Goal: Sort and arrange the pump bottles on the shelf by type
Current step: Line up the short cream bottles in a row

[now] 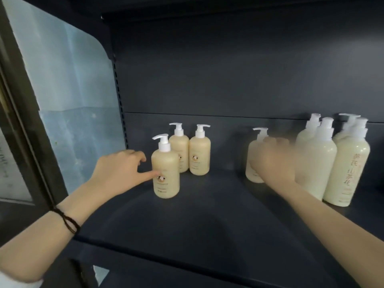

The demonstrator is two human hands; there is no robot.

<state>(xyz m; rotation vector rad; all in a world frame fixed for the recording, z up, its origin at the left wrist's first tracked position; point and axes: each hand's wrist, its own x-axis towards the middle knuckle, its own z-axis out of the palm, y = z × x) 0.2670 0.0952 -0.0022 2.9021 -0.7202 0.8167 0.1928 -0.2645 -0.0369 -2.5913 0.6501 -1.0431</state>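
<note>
Head camera: A person reaches with both arms into a dark shelf (187,217) holding two kinds of pump bottles. The left hand (122,169), a dark band (66,221) round its wrist, rests its outstretched thumb against the label of the front tan bottle (166,183). Its other fingers are loosely curled just left of the bottle's shoulder and hold nothing.

That bottle stands upright at centre-left. Two matching tan bottles (179,150) (200,156) stand upright side by side just behind it.

The right hand (272,159) is badly blurred. It lies across a smaller pale bottle (254,149) standing upright at centre-right, and seems to touch it. Whether its fingers are apart, together or clamped on the bottle cannot be told.

Just right of that hand, four taller pale bottles (315,163) with white pumps stand upright in a tight cluster, two in front and two behind. The front right one (349,173) carries vertical reddish lettering. A pale blue panel (68,80) shows beyond the shelf's left upright.
</note>
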